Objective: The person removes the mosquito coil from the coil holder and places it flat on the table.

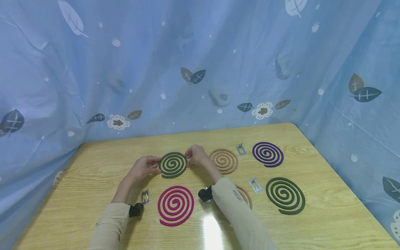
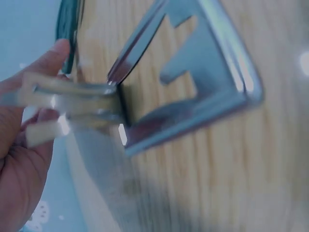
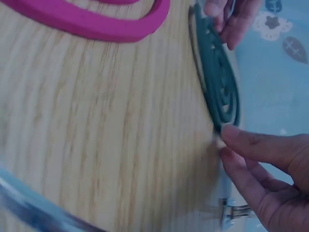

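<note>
Both hands hold a dark green mosquito coil (image 1: pixel 173 165) by opposite edges, over the far middle of the wooden table. My left hand (image 1: pixel 146 168) has thumb and fingers at its left edge. My right hand (image 1: pixel 196 155) pinches the right edge between thumb and fingertips, as the right wrist view shows. That view has the coil (image 3: pixel 219 77) nearly edge-on, tilted, close over the wood. Below the left wrist lies a metal coil stand (image 1: pixel 145 197), large in the left wrist view, its bent tongue overlapping the fingers there. A pink mosquito coil (image 1: pixel 175 206) lies nearer the front.
Right of the hands lie a tan coil (image 1: pixel 223 161), a purple coil (image 1: pixel 267 154) and another green coil (image 1: pixel 285 196). A second tan coil (image 1: pixel 247 196) is partly hidden under the right sleeve. Metal stands (image 1: pixel 241 149) sit among them. A blue patterned curtain (image 1: pixel 200 69) hangs behind.
</note>
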Demonstrator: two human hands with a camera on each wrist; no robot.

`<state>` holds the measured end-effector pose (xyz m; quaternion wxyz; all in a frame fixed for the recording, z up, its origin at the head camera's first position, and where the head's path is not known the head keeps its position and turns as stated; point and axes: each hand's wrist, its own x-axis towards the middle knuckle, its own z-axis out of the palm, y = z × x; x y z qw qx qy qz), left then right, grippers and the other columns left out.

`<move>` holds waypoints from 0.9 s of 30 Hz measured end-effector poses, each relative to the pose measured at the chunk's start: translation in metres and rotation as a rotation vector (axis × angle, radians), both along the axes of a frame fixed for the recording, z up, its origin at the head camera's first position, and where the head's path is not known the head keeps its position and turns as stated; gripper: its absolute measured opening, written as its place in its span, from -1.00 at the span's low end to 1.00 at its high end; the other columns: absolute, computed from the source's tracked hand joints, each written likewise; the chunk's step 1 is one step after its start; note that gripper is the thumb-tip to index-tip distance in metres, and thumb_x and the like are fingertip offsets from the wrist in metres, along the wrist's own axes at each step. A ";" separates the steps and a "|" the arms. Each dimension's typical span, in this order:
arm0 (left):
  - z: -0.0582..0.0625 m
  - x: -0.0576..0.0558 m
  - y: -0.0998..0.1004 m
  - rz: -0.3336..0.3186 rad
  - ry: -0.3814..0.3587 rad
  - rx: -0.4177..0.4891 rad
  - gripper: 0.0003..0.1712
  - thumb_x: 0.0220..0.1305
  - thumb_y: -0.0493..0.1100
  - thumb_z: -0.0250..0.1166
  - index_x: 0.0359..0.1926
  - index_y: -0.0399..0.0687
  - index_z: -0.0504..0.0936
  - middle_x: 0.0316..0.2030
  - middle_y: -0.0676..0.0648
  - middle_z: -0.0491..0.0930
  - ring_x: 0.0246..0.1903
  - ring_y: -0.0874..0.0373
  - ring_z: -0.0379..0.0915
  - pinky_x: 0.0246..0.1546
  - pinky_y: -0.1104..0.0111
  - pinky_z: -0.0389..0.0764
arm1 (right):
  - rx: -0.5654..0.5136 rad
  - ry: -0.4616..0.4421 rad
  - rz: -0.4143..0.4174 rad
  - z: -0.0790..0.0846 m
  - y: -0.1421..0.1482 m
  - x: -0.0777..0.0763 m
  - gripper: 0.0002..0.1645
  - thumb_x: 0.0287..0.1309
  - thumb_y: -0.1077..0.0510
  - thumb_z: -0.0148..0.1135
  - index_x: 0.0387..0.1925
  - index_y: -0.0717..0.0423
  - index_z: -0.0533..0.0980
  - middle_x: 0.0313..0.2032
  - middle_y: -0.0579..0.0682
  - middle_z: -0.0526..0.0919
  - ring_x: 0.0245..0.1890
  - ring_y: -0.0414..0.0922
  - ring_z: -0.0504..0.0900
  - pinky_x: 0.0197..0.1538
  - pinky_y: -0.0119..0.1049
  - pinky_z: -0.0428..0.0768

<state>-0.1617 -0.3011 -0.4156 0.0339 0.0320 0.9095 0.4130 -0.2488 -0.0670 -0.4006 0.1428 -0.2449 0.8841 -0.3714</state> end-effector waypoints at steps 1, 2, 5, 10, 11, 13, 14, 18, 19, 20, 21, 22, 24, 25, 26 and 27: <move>0.000 0.002 -0.001 -0.008 0.015 -0.001 -0.48 0.21 -0.30 0.33 0.16 -0.45 0.46 0.08 -0.38 0.49 0.08 -0.24 0.45 0.11 0.11 0.55 | -0.019 0.017 0.003 0.001 0.003 0.001 -0.56 -0.17 0.44 0.46 -0.12 0.33 0.61 -0.22 0.13 0.70 -0.15 -0.02 0.66 -0.04 -0.35 0.64; 0.001 0.004 -0.003 -0.016 0.033 -0.001 -0.48 0.25 -0.28 0.31 0.17 -0.44 0.44 0.08 -0.38 0.50 0.08 -0.25 0.45 0.12 0.07 0.54 | -0.044 0.035 0.009 0.003 0.007 0.002 -0.58 -0.12 0.43 0.44 -0.11 0.35 0.61 -0.21 0.14 0.70 -0.15 0.00 0.67 -0.05 -0.34 0.66; 0.004 0.017 -0.008 -0.010 0.087 0.017 -0.50 0.35 -0.21 0.22 0.23 -0.39 0.41 0.13 -0.35 0.48 0.13 -0.24 0.41 0.18 -0.02 0.46 | -0.151 0.069 0.031 0.015 0.027 0.011 -0.65 0.06 0.37 0.35 -0.06 0.36 0.59 -0.18 0.19 0.68 -0.17 0.04 0.67 -0.12 -0.31 0.68; 0.015 0.054 -0.021 0.000 0.160 0.006 -0.44 0.40 -0.14 0.16 0.29 -0.38 0.33 0.23 -0.36 0.36 0.22 -0.29 0.26 0.24 -0.14 0.32 | -0.267 0.124 0.060 0.045 0.089 0.031 -0.69 0.23 0.29 0.22 0.00 0.33 0.56 -0.05 0.23 0.64 -0.16 0.06 0.66 -0.11 -0.22 0.70; 0.018 0.064 -0.024 0.002 0.171 -0.022 -0.42 0.41 -0.14 0.15 0.31 -0.39 0.29 0.25 -0.40 0.31 0.24 -0.33 0.20 0.24 -0.19 0.28 | -0.271 0.156 0.058 0.048 0.104 0.034 -0.68 0.24 0.28 0.22 0.01 0.34 0.55 -0.03 0.24 0.62 -0.14 0.07 0.65 -0.09 -0.17 0.70; 0.021 0.083 -0.030 0.014 0.184 -0.087 -0.33 0.42 -0.14 0.13 0.37 -0.44 0.15 0.31 -0.49 0.13 0.30 -0.44 0.00 0.25 -0.31 0.12 | -0.235 0.260 0.044 0.052 0.132 0.040 -0.63 0.26 0.25 0.21 0.07 0.33 0.52 0.04 0.25 0.58 -0.04 0.11 0.60 0.02 -0.05 0.65; 0.021 0.093 -0.033 0.037 0.178 -0.140 -0.27 0.43 -0.11 0.11 0.41 -0.41 0.05 0.35 -0.51 0.00 0.32 -0.49 -0.15 0.25 -0.37 -0.03 | -0.192 0.326 0.038 0.052 0.146 0.042 -0.57 0.26 0.22 0.21 0.13 0.32 0.48 0.10 0.27 0.53 0.04 0.16 0.55 0.10 0.03 0.59; 0.017 0.122 -0.041 0.165 0.158 -0.393 -0.08 0.44 0.08 0.03 0.50 -0.11 -0.34 0.41 -0.41 -0.59 0.30 -0.47 -0.79 0.10 -0.48 -0.61 | 0.092 0.521 -0.031 0.044 0.196 0.051 -0.26 0.28 -0.03 0.20 0.40 0.09 0.22 0.41 0.33 0.06 0.40 0.29 -0.02 0.32 0.35 0.13; 0.015 0.126 -0.041 0.195 0.157 -0.448 -0.06 0.44 0.13 0.01 0.50 -0.02 -0.40 0.40 -0.33 -0.69 0.28 -0.39 -0.89 0.05 -0.43 -0.76 | 0.164 0.546 -0.044 0.040 0.207 0.054 -0.19 0.28 -0.11 0.18 0.45 0.01 0.14 0.45 0.32 -0.11 0.43 0.29 -0.21 0.34 0.41 -0.02; 0.013 0.129 -0.041 0.220 0.160 -0.497 -0.06 0.43 0.17 -0.01 0.50 0.07 -0.44 0.39 -0.25 -0.76 0.28 -0.31 -0.96 0.02 -0.36 -0.86 | 0.223 0.557 -0.056 0.037 0.216 0.056 -0.13 0.27 -0.17 0.17 0.48 -0.07 0.06 0.47 0.31 -0.25 0.44 0.28 -0.36 0.32 0.46 -0.13; 0.011 0.131 -0.041 0.235 0.171 -0.527 -0.06 0.43 0.19 -0.02 0.50 0.12 -0.45 0.38 -0.18 -0.80 0.27 -0.25 -0.99 0.02 -0.31 -0.91 | 0.267 0.559 -0.069 0.033 0.224 0.059 -0.09 0.25 -0.22 0.15 0.50 -0.13 0.00 0.47 0.28 -0.37 0.43 0.25 -0.47 0.30 0.50 -0.22; 0.010 0.131 -0.040 0.245 0.189 -0.542 -0.06 0.42 0.20 -0.03 0.50 0.14 -0.45 0.38 -0.14 -0.81 0.28 -0.20 -1.00 0.02 -0.22 -0.96 | 0.297 0.550 -0.080 0.030 0.230 0.061 -0.06 0.25 -0.27 0.12 0.50 -0.19 -0.06 0.46 0.24 -0.46 0.42 0.20 -0.56 0.27 0.51 -0.32; 0.010 0.132 -0.039 0.253 0.220 -0.560 -0.07 0.42 0.20 -0.04 0.49 0.16 -0.45 0.37 -0.10 -0.82 0.28 -0.14 -1.00 0.04 -0.09 -1.00 | 0.310 0.536 -0.094 0.024 0.237 0.065 -0.05 0.24 -0.31 0.08 0.51 -0.22 -0.10 0.46 0.18 -0.55 0.40 0.16 -0.63 0.24 0.53 -0.42; 0.010 0.132 -0.039 0.255 0.226 -0.566 -0.07 0.42 0.20 -0.04 0.49 0.17 -0.45 0.37 -0.10 -0.82 0.28 -0.14 -1.00 0.04 -0.04 -1.01 | 0.309 0.533 -0.096 0.022 0.238 0.066 -0.05 0.25 -0.32 0.06 0.51 -0.22 -0.10 0.45 0.18 -0.56 0.40 0.15 -0.64 0.22 0.54 -0.43; 0.010 0.132 -0.038 0.254 0.229 -0.567 -0.07 0.42 0.21 -0.05 0.49 0.18 -0.46 0.37 -0.10 -0.82 0.28 -0.13 -1.01 0.04 -0.04 -1.01 | 0.310 0.527 -0.098 0.021 0.239 0.066 -0.05 0.25 -0.33 0.06 0.51 -0.24 -0.12 0.45 0.17 -0.57 0.40 0.15 -0.65 0.21 0.56 -0.43; 0.010 0.132 -0.038 0.253 0.234 -0.568 -0.08 0.42 0.21 -0.05 0.49 0.19 -0.46 0.37 -0.10 -0.82 0.28 -0.12 -1.00 0.05 -0.03 -1.01 | 0.306 0.527 -0.100 0.020 0.240 0.067 -0.05 0.25 -0.34 0.05 0.51 -0.23 -0.12 0.45 0.16 -0.58 0.40 0.14 -0.65 0.20 0.56 -0.43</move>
